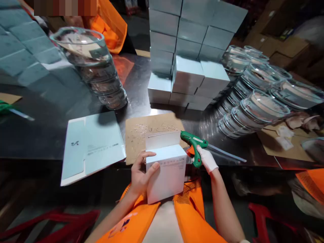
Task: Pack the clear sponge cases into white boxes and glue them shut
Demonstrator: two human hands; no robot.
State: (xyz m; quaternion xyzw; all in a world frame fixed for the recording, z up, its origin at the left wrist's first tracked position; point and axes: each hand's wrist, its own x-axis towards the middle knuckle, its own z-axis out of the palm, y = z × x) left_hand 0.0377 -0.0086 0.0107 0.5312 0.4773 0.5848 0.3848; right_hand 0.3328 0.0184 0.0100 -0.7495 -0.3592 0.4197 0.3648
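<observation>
The left hand (140, 175) clamps its fingers on a pale box (165, 173) at the near table edge, its top flap standing open (not glued yet). The right hand (206, 159) grips a green glue gun (193, 146). Finished boxes (187, 84) are stacked far behind; flat blanks (92, 146) lie left.

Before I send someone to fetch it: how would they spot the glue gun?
On the steel table, find the brown cardboard sheet at the near edge. Right of it, the glue gun sits in the gloved right hand. It is the only green tool, with an orange trigger.

left hand (140, 175) gripping box (167, 175), glue gun (193, 148)
</observation>
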